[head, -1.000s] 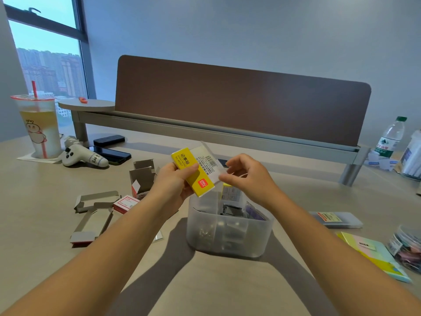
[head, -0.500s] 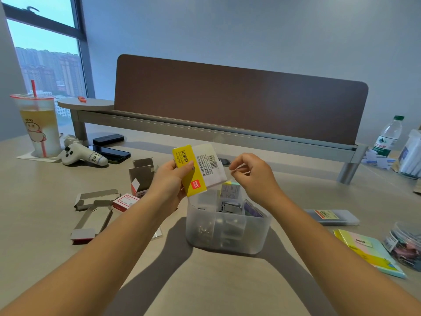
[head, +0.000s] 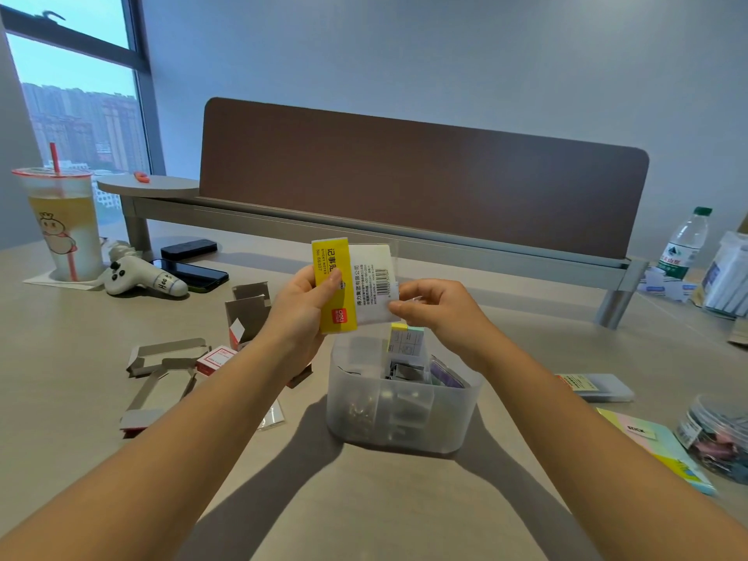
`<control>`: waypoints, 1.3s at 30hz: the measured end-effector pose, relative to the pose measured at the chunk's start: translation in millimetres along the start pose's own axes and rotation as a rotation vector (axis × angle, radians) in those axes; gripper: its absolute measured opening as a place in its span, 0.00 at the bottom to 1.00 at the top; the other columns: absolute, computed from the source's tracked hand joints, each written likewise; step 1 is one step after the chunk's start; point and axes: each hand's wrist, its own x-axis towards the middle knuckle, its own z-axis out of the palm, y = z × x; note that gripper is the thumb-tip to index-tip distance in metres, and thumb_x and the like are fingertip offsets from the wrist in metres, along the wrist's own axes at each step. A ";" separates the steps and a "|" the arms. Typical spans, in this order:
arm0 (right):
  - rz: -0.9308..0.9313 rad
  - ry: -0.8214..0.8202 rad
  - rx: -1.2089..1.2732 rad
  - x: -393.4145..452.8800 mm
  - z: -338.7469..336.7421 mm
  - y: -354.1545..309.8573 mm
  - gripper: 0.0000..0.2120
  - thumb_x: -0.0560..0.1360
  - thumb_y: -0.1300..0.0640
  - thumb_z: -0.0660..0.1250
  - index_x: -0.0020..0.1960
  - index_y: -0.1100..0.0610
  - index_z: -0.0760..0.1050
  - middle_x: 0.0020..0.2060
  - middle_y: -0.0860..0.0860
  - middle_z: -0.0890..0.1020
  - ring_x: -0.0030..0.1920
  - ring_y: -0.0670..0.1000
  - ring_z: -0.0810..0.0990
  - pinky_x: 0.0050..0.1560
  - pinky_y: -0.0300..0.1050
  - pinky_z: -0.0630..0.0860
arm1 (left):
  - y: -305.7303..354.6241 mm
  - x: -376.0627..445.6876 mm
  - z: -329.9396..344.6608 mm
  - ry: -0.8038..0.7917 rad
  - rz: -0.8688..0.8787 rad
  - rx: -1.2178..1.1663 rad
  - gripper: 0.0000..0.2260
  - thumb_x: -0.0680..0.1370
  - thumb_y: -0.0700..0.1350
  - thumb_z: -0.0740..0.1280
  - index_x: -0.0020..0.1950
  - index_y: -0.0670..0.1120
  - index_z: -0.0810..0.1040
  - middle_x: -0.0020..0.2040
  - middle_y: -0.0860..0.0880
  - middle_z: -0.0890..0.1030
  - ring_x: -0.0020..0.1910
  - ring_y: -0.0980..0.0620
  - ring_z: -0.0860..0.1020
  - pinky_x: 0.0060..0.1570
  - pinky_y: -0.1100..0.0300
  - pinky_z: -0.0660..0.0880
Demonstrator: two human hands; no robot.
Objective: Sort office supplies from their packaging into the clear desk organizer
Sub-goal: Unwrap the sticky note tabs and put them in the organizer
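Observation:
My left hand (head: 301, 307) holds a sticky-note pack (head: 366, 283) upright, with a yellow label strip and a white barcoded back, just above the clear desk organizer (head: 404, 415). My right hand (head: 435, 305) pinches the pack's clear wrapper at its lower right corner. The organizer stands on the desk below both hands and holds metal clips, binder clips and a pastel note pad in its compartments.
Opened cardboard boxes (head: 170, 366) lie left of the organizer. A pastel sticky-note pad (head: 655, 447), a flat clear pack (head: 595, 386) and a jar of clips (head: 716, 435) sit at right. A drink cup (head: 64, 224), two phones (head: 190, 271) and a water bottle (head: 684, 244) stand farther back.
The pack has turned from tilted to upright in my left hand. My right hand has moved in from beside it and taken hold of the wrapper's lower right corner.

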 end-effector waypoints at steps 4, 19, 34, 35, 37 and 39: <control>0.043 -0.024 0.040 -0.2 -0.8 2.1 0.08 0.73 0.61 0.65 0.35 0.55 0.75 0.43 0.48 0.79 0.42 0.43 0.77 0.45 0.35 0.74 | -0.8 0.5 -1.8 0.006 0.014 0.065 0.10 0.79 0.43 0.55 0.58 0.44 0.71 0.54 0.46 0.76 0.52 0.49 0.76 0.46 0.57 0.74; 0.062 0.184 0.008 7.8 -15.8 6.0 0.08 0.77 0.60 0.59 0.39 0.56 0.72 0.38 0.51 0.78 0.40 0.48 0.77 0.42 0.38 0.77 | -7.7 7.6 -24.4 0.180 -0.010 0.102 0.11 0.79 0.44 0.55 0.58 0.43 0.72 0.51 0.47 0.76 0.45 0.52 0.76 0.35 0.62 0.73; 0.082 0.001 -0.529 13.3 -28.7 8.3 0.04 0.75 0.58 0.61 0.47 0.58 0.73 0.44 0.53 0.76 0.45 0.51 0.74 0.45 0.44 0.75 | -15.5 12.7 -32.9 0.214 -0.102 0.024 0.12 0.79 0.44 0.55 0.61 0.43 0.71 0.53 0.47 0.76 0.43 0.53 0.77 0.39 0.60 0.75; 0.088 -0.014 -0.536 13.9 -25.8 9.4 0.06 0.75 0.59 0.62 0.48 0.60 0.74 0.44 0.52 0.76 0.45 0.51 0.74 0.45 0.44 0.75 | -16.3 13.1 -32.7 0.211 -0.104 0.028 0.12 0.79 0.44 0.55 0.61 0.43 0.71 0.53 0.47 0.76 0.42 0.54 0.76 0.39 0.60 0.75; 0.095 -0.037 -0.548 15.2 -19.6 12.9 0.08 0.74 0.59 0.63 0.51 0.61 0.76 0.44 0.52 0.76 0.45 0.51 0.74 0.42 0.41 0.73 | -17.5 13.7 -32.4 0.207 -0.108 0.031 0.12 0.79 0.44 0.55 0.60 0.43 0.71 0.53 0.47 0.76 0.42 0.54 0.76 0.38 0.61 0.76; 0.095 -0.055 -0.579 16.0 -14.3 17.6 0.09 0.74 0.60 0.64 0.53 0.62 0.76 0.44 0.52 0.76 0.45 0.50 0.74 0.44 0.41 0.71 | -18.6 14.6 -32.1 0.198 -0.110 0.029 0.10 0.79 0.44 0.55 0.58 0.44 0.71 0.52 0.47 0.77 0.41 0.55 0.77 0.36 0.62 0.78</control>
